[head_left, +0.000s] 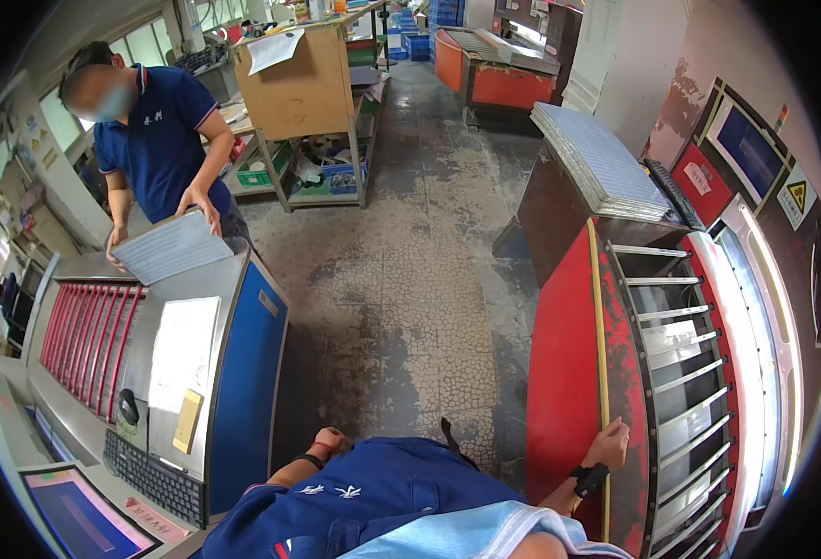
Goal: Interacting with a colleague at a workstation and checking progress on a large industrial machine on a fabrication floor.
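Right hand [608, 444] is sitting half-curled at a red-sided roller conveyor's [622, 368] left edge
Left of the conveyor, the left hand [330, 438] is hanging loosely curled; whether either is gripping anything, I cannot tell; farther left, a co-worker [163, 140] is holding a pale panel [173, 250]; just beyond the conveyor, a panel stack [604, 156] is standing

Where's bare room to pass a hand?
Widest: the floor between blue cabinet and red side panel. Narrow: the steel strip between red rollers and white sheet. Crowded: around the left keyboard and yellow block, and the right cabinet under stacked panels.
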